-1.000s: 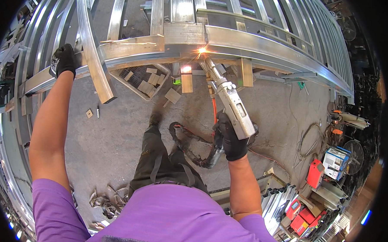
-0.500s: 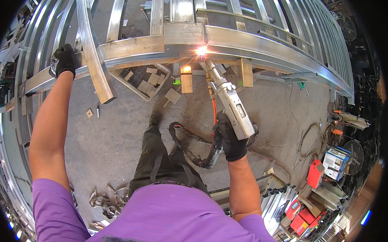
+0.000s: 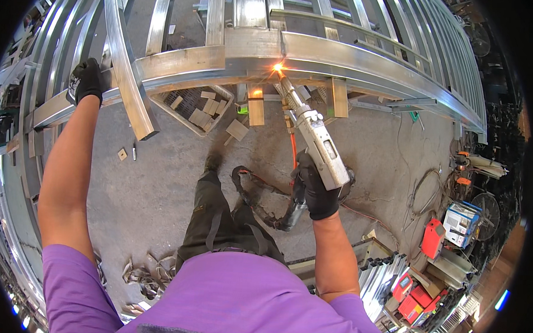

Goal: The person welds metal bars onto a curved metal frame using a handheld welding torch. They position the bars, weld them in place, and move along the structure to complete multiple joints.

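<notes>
1. Grey concrete floor point(image 3: 152, 197) is spreading beneath a large slatted metal frame point(image 3: 215, 15), its bars running off toward the top of the view.
2. Front rail point(image 3: 372, 58) is crossing the frame's near side; a dark seam point(image 3: 282, 43) is showing in it around mid-view.
3. Right hand point(image 3: 320, 189), black-gloved, is clamping round a pale metal handheld torch point(image 3: 321, 139). The torch is slanting up and leftward, its nozzle pointing at the seam's lower end.
4. Bright spark point(image 3: 278, 67) is glowing at the nozzle tip, against the rail; the glare is hiding whether tip and metal are touching.
5. Left hand point(image 3: 87, 81), also black-gloved, is staying well apart from the right, over the rail's left part. Fingers are curling in; cannot tell whether they are gripping.
6. Loose bar point(image 3: 123, 59) is lying aslant across the rail, just right of the left hand, its near end jutting out above the floor.
7. Below the rail, a crate point(image 3: 178, 120) is holding small flat blocks point(image 3: 211, 108).
8. Black cable point(image 3: 285, 219) is curving near the right hand.
9. Off right, a red machine point(image 3: 432, 239) is standing beside a white-and-blue box point(image 3: 461, 222).
</notes>
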`<action>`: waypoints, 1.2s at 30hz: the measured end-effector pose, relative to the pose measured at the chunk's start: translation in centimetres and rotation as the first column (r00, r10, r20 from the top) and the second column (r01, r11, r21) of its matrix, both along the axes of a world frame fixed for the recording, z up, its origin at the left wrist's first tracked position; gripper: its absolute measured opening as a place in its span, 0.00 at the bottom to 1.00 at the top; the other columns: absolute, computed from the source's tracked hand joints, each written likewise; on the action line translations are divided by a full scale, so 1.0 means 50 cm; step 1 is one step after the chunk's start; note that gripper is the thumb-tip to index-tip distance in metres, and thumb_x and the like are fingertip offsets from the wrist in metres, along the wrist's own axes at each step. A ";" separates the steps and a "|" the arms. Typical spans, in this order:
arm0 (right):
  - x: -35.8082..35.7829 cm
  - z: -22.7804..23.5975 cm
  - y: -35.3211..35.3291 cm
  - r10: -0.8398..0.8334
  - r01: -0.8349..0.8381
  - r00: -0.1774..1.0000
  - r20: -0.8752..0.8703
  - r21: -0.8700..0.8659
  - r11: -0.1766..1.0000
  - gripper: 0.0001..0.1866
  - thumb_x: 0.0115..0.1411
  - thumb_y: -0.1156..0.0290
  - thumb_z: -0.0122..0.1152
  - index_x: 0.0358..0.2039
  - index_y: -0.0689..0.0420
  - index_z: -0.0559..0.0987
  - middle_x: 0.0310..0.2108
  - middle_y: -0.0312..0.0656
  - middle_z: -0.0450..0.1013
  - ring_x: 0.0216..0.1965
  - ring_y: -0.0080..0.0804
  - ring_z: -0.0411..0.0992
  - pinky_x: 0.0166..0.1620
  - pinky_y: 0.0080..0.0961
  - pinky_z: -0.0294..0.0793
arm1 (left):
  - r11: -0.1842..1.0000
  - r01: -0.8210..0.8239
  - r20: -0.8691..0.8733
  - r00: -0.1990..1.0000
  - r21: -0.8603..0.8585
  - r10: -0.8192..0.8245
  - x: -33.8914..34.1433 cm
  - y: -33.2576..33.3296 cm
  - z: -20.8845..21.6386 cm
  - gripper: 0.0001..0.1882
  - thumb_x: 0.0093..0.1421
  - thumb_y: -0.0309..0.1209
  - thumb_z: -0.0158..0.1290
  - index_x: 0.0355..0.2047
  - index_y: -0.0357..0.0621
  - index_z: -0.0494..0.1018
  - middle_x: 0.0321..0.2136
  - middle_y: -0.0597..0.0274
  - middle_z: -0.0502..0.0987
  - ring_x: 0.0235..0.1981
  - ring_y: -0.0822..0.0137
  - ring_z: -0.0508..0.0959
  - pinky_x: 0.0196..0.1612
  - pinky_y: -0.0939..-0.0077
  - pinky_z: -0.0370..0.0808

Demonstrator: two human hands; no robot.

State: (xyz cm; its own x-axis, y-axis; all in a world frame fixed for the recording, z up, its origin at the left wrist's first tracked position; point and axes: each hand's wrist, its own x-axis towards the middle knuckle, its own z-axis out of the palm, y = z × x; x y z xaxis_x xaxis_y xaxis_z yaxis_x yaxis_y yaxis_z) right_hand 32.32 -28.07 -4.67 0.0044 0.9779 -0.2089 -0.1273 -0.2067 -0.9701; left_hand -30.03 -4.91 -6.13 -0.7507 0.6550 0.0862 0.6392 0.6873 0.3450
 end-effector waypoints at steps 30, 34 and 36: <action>-0.002 0.014 0.007 0.012 -0.012 1.000 -0.025 0.011 1.000 0.24 0.71 0.69 0.69 0.64 0.63 0.77 0.46 0.41 0.82 0.36 0.26 0.79 0.39 0.27 0.80 | 0.999 0.009 -0.008 1.000 0.035 -0.009 -0.003 -0.002 -0.006 0.27 0.60 0.53 0.48 0.41 0.48 0.89 0.41 0.45 0.88 0.44 0.44 0.88 0.47 0.51 0.80; -0.005 0.021 0.009 0.019 -0.019 1.000 0.006 0.008 1.000 0.24 0.72 0.69 0.68 0.64 0.63 0.77 0.47 0.41 0.82 0.37 0.26 0.79 0.39 0.27 0.81 | 1.000 0.008 -0.012 1.000 0.020 -0.008 -0.012 0.000 -0.010 0.27 0.60 0.53 0.48 0.41 0.49 0.89 0.42 0.47 0.89 0.45 0.44 0.89 0.48 0.51 0.80; -0.002 0.021 0.007 0.012 -0.012 0.999 0.032 -0.004 1.000 0.24 0.72 0.69 0.68 0.64 0.63 0.77 0.47 0.41 0.82 0.37 0.26 0.79 0.39 0.27 0.81 | 1.000 0.004 -0.026 1.000 0.007 -0.004 -0.001 -0.002 -0.005 0.28 0.60 0.53 0.48 0.41 0.49 0.89 0.42 0.47 0.89 0.46 0.44 0.89 0.48 0.50 0.80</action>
